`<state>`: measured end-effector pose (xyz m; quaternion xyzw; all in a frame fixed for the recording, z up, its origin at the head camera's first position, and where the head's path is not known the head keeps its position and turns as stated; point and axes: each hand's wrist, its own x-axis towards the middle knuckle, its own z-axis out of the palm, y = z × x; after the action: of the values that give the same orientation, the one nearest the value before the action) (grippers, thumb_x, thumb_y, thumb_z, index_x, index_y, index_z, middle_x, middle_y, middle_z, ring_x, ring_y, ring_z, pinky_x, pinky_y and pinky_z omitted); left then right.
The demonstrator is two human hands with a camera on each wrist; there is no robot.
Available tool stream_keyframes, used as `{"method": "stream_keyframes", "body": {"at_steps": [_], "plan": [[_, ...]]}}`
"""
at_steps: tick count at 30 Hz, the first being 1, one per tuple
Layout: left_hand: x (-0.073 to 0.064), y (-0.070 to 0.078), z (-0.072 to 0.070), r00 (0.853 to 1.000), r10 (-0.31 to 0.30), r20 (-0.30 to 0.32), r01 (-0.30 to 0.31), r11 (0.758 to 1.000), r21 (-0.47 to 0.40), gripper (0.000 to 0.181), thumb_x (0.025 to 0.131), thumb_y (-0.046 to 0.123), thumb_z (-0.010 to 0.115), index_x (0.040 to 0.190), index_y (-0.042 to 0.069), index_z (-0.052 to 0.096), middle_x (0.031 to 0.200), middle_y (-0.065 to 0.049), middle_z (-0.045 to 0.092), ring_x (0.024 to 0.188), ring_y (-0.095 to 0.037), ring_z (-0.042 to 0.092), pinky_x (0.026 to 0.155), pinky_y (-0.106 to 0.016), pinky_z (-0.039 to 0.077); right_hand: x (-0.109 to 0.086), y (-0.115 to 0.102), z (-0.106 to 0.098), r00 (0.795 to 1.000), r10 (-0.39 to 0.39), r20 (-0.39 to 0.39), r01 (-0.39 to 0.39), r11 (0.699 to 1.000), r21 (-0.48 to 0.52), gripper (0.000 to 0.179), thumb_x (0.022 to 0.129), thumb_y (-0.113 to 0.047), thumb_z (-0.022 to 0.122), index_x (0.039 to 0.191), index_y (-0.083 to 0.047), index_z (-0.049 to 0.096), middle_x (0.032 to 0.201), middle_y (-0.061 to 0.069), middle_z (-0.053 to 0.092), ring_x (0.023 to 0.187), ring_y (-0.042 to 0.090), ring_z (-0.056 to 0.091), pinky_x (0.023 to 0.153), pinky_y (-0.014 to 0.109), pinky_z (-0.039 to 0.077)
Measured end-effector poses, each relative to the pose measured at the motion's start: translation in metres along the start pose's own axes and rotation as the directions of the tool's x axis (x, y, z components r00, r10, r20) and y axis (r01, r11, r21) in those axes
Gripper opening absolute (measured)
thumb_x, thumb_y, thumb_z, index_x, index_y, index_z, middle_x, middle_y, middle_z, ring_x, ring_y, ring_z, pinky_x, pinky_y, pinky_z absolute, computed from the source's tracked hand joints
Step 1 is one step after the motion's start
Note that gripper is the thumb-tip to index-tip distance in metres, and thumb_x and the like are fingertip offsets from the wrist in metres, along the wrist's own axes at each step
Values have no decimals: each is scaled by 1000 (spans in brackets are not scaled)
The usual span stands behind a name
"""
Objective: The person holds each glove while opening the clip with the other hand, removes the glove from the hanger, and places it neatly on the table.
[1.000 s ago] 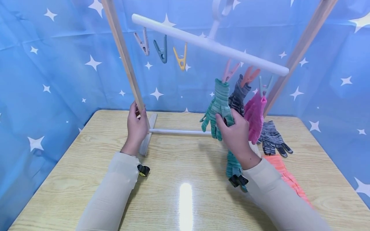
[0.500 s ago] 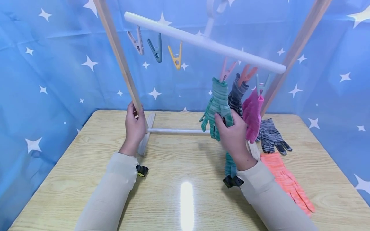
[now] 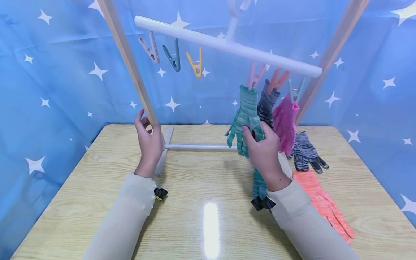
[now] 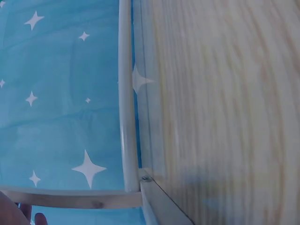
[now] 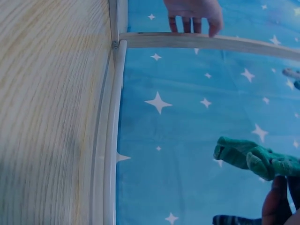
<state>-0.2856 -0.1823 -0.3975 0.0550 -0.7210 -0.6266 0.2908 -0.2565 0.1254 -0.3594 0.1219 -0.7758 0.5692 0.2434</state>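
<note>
My left hand (image 3: 150,148) holds the wooden post (image 3: 131,68) low down, thumb on one side and fingers on the other. In the right wrist view that hand (image 5: 196,14) stands over the post. My right hand (image 3: 264,155) pinches the green knit glove (image 3: 248,108) near its fingers, thumb in front. A pink clothespin (image 3: 255,76) clips its cuff under the white hanger bar (image 3: 227,46). Beside it hang a dark grey glove (image 3: 267,103) on an orange clothespin (image 3: 277,80) and a magenta glove (image 3: 285,122) on a light blue clothespin (image 3: 296,90).
Three bare clothespins hang left: lilac (image 3: 151,48), teal (image 3: 172,56) and yellow (image 3: 195,63). On the table (image 3: 182,209) lie a grey glove (image 3: 305,151), an orange glove (image 3: 321,202) and a teal glove (image 3: 259,184). A white crossbar (image 3: 201,147) runs low across the stand.
The view shifts slightly, carrying the post and hanger leftward in it. My left fingers spread a little from the post. My right forearm has moved left, uncovering the orange glove; its pinch stays.
</note>
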Motion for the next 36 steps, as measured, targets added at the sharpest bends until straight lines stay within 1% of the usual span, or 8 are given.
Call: {"method": "stream_keyframes", "body": {"at_steps": [3, 7, 10, 14, 17, 23, 30, 36], "plan": [[-3, 5, 3, 994, 64, -91, -67, 997, -29, 57, 99, 7, 50, 151, 18, 29, 134, -6, 44, 127, -16, 42, 101, -35, 32, 0, 0, 0, 1000, -3, 9, 3, 1000, 2, 21, 98, -28, 64, 101, -7, 66, 60, 6, 41, 50, 19, 42, 50, 27, 38], [-9, 18, 8, 960, 160, -231, -175, 983, -49, 46, 95, 1, 51, 139, 12, 43, 128, -3, 48, 120, -14, 44, 93, -32, 33, 0, 2, 1, 1000, -16, 0, 16, 1000, -6, 21, 98, -27, 64, 103, -7, 67, 61, 5, 44, 50, 18, 44, 50, 26, 40], [-18, 30, 13, 943, 225, -245, -248, 966, -68, 40, 92, 3, 55, 132, 10, 49, 119, -1, 53, 110, -13, 48, 87, -29, 34, -1, 3, 1, 999, -37, -10, 37, 999, -18, 21, 98, -25, 65, 105, -6, 68, 60, 4, 45, 50, 16, 45, 50, 25, 40], [-33, 43, 22, 951, 283, -125, -298, 946, -128, 39, 90, 11, 63, 127, 4, 54, 108, 2, 56, 101, -14, 52, 80, -26, 38, -3, 3, 2, 998, -64, -1, 64, 998, -20, 20, 98, -23, 65, 105, -5, 68, 58, 5, 42, 48, 15, 43, 49, 24, 39], [-41, 52, 30, 951, 310, -8, -307, 938, -160, 41, 92, 14, 65, 128, -2, 55, 110, 1, 59, 103, -19, 54, 83, -28, 42, -4, 3, 3, 997, -73, 18, 73, 997, -14, 19, 99, -23, 64, 105, -5, 67, 57, 5, 40, 46, 15, 41, 48, 25, 38], [-41, 76, 50, 913, 366, 181, -343, 928, -147, 40, 100, 19, 56, 137, 2, 54, 127, -9, 61, 119, -24, 54, 96, -34, 45, -5, 5, 3, 997, -75, 27, 75, 997, 3, 17, 99, -24, 63, 104, -8, 67, 57, 4, 42, 45, 15, 41, 47, 25, 38], [-26, 105, 75, 869, 419, 262, -394, 908, -145, 38, 104, 22, 52, 137, 5, 55, 128, -8, 64, 123, -17, 55, 104, -34, 43, -5, 4, 3, 997, -73, 20, 73, 997, 2, 17, 99, -24, 63, 98, -7, 65, 57, 4, 43, 46, 15, 42, 48, 25, 39], [-17, 121, 92, 855, 402, 327, -371, 915, -157, 37, 105, 23, 51, 137, 6, 56, 128, -9, 65, 122, -14, 56, 104, -30, 43, -4, 5, 2, 997, -82, 7, 82, 997, 6, 18, 99, -24, 64, 98, -7, 66, 58, 4, 44, 47, 15, 43, 49, 25, 39]]}}
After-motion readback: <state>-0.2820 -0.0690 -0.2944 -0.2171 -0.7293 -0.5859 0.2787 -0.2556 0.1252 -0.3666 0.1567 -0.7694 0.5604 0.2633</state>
